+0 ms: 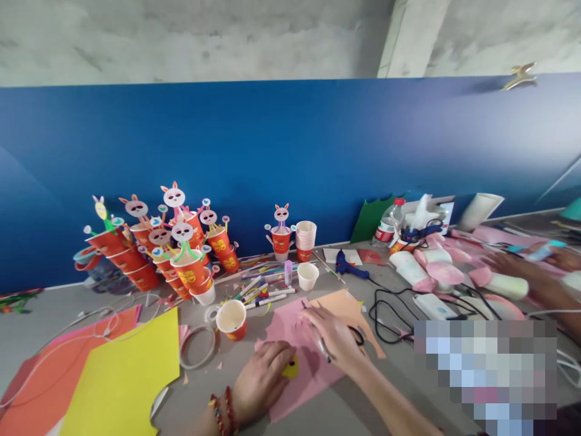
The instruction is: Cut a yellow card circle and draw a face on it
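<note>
My left hand (267, 375), with beaded bracelets at the wrist, rests on the near left side of a pink paper sheet (290, 324). Its fingers are bent and close together on a small round yellow piece (291, 367) with a dark spot. My right hand (327, 330) lies across the sheet's right part, fingers reaching away from me. Under its palm and fingers shows a slim pen (324, 350), which it seems to grip; the fingers hide most of it. Beside this hand are black scissor handles (357, 335), partly covered. An orange paper sheet (347, 301) lies behind.
Red paper cups with rabbit faces (181, 233) stand at the left. Loose markers (272, 298), a white cup (308, 276) and a glue gun (349, 264) lie farther back. Yellow paper (122, 375) spreads at left. At right, another person's hand (512, 269) is among pink-and-white rolls (411, 270).
</note>
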Motion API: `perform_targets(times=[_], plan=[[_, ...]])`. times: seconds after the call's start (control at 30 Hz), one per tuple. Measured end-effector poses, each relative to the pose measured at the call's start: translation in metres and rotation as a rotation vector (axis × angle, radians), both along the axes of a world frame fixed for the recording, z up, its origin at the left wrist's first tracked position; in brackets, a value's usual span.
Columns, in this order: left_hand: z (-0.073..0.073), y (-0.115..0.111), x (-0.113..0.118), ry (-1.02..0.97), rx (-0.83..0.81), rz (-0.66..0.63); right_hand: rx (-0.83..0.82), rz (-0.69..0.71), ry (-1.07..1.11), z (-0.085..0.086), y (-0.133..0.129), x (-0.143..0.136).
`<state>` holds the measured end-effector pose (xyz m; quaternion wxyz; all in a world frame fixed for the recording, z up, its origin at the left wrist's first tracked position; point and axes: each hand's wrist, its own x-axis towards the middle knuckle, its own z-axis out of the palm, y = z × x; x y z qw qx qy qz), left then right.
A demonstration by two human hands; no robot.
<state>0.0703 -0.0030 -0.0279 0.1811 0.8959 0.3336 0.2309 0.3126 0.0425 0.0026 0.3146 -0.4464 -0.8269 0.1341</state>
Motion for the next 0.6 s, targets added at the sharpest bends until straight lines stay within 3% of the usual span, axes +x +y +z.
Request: perform_targets(times=[0.1,0.27,0.4,0.6], plan=[[0.001,0.001,-0.001,-0.004,-0.016,-0.008,-0.005,-0.038,-0.132,0.007,0.013,0.022],[0.002,0.004,-0.002,-0.004,-0.062,-0.001,0.009,-0.024,-0.314,-0.010,0.028,0.037],[0.004,0.005,-0.001,0.007,-0.124,0.016,0.017,0.000,-0.273,-0.017,0.031,0.035],[0.007,0.005,-0.003,0.025,-0.154,-0.008,0.024,0.002,-0.149,-0.006,0.023,0.028]])
